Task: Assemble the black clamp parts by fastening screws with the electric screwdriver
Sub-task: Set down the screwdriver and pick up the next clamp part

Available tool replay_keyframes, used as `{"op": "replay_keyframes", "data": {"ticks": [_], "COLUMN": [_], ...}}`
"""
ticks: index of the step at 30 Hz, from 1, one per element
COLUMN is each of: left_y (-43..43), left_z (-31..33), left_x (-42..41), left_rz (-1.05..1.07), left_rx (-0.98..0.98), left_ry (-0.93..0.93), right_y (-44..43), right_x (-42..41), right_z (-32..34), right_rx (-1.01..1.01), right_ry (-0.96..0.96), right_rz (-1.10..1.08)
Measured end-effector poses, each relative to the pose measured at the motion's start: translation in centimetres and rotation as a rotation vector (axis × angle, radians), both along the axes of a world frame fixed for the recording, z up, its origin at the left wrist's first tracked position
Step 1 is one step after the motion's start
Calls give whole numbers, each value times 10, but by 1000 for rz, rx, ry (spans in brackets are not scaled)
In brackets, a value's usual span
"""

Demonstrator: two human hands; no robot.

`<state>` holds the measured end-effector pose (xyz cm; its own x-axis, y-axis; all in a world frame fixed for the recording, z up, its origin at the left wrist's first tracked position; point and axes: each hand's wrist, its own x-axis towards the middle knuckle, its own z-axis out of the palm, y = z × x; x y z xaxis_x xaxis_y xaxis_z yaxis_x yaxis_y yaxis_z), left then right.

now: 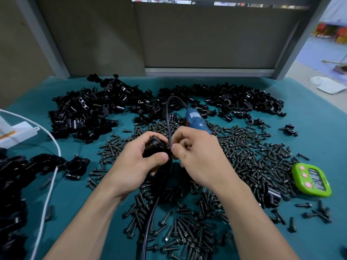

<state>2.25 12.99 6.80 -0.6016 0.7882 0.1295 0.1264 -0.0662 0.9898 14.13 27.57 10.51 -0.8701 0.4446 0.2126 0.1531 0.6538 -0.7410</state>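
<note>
Left hand (139,160) grips the clamp (155,147); right hand (199,156) pinches what seems a screw (170,147). Seat it straight before taking the screwdriver (198,120).

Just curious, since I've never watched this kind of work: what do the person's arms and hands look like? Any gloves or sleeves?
No gloves: the left hand and right hand are both bare, with no rings, watch or wristband showing. The left forearm and right forearm are bare too; no sleeve shows above the picture's lower edge.
</note>
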Motion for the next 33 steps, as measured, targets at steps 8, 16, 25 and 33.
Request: {"op": "replay_keyframes", "data": {"ticks": [8, 16, 25, 33], "left_y": [1, 4, 5, 9], "left_z": [-2, -2, 1, 4], "left_x": [4, 7, 11, 21], "left_rz": [-22, -29, 19, 117], "left_rx": [-38, -27, -34, 34], "left_ry": [33, 0, -18, -119], "right_y": [-7, 4, 9, -1], "right_x": [-4, -1, 2, -8], "right_z": [-8, -10, -8, -9], "right_rx": [146, 70, 49, -43], "right_ry": [-108, -81, -64, -139], "right_rz": [-73, 23, 41, -181]}}
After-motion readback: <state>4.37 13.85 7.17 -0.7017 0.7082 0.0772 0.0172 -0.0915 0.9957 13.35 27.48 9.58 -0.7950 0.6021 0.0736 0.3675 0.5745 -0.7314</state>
